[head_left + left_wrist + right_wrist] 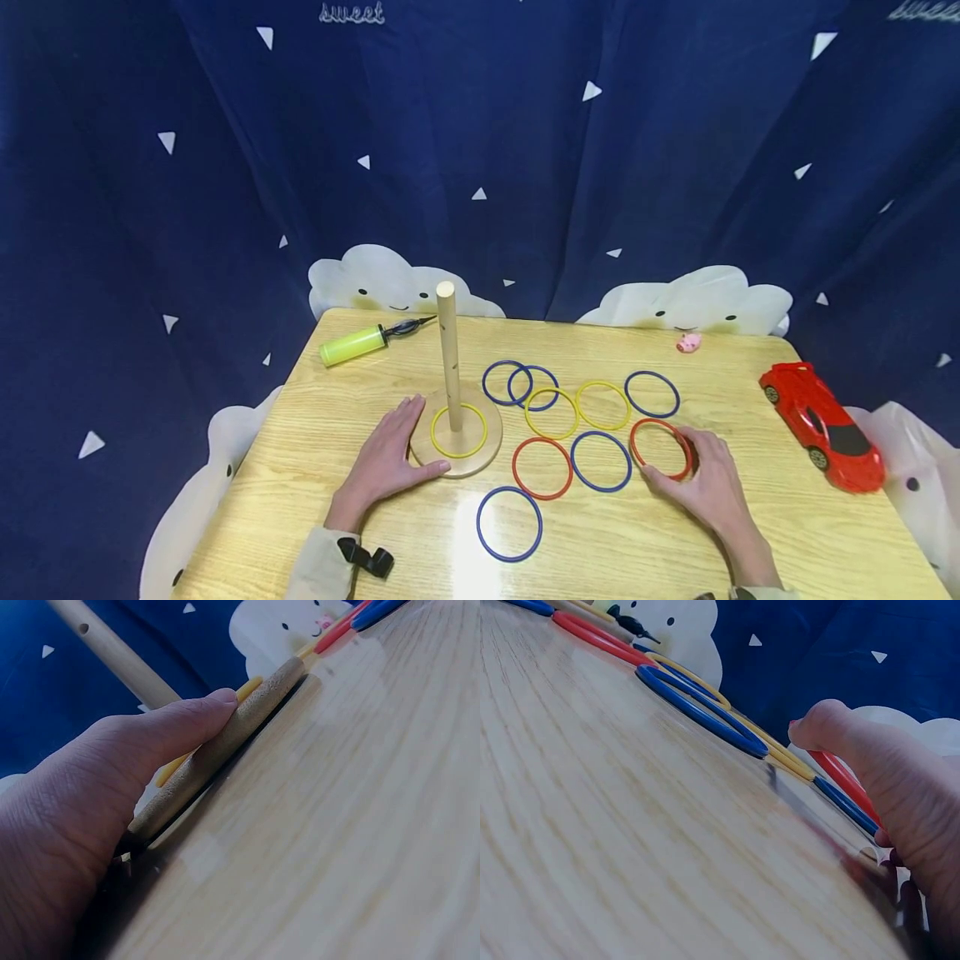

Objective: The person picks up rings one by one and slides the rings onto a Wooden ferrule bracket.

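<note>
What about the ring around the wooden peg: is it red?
No, the ring around the wooden peg is yellow, lying on the round base.

Right wrist cam: I've got the right hand [907,780] on a red ring [845,782], thumb and palm covering part of it. Near blue ring [739,741] flat on the wood-grain table [630,825], well left of the hand, yellow rings [787,760] just behind. Second red ring [604,643] farther left. Navy curtain [810,667] with white triangles backs it all.
</note>
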`<action>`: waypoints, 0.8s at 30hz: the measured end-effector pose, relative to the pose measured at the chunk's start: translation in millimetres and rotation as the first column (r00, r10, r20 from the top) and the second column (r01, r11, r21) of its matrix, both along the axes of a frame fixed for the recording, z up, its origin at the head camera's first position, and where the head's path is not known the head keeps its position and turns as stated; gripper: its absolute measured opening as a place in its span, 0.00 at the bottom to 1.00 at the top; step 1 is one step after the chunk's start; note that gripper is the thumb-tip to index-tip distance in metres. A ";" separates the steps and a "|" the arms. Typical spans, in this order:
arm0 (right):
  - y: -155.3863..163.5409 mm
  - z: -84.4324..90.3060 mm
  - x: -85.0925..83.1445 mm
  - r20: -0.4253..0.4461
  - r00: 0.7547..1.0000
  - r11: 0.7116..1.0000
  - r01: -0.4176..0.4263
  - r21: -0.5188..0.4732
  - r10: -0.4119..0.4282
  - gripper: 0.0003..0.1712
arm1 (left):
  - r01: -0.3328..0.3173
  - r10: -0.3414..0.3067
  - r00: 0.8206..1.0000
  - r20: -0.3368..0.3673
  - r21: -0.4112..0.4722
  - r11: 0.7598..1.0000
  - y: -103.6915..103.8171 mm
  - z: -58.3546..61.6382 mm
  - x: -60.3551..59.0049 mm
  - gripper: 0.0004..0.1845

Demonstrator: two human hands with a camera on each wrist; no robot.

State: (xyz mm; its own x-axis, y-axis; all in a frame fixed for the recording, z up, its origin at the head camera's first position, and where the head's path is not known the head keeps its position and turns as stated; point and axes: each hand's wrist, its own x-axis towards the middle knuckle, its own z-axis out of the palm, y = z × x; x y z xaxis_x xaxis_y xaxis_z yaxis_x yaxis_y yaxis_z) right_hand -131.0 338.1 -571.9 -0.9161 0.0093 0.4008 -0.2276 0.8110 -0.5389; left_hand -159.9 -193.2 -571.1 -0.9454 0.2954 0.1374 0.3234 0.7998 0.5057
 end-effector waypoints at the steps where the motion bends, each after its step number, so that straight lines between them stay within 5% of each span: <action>1: 0.2 0.3 0.4 0.001 1.000 1.000 0.002 0.001 -0.002 0.51 | 0.000 0.000 1.000 0.004 0.003 1.000 0.3 0.3 0.0 0.67; 15: -5.1 -2.6 2.6 -0.018 1.000 0.999 -0.021 -0.047 0.020 0.49 | -0.004 0.004 1.000 0.000 -0.009 1.000 -2.6 -1.3 -0.4 0.67; 24: -18.8 16.5 -0.9 -0.100 0.988 0.992 -0.119 -0.032 0.115 0.48 | -0.005 0.005 1.000 -0.007 0.003 1.000 0.1 -1.8 -0.7 0.67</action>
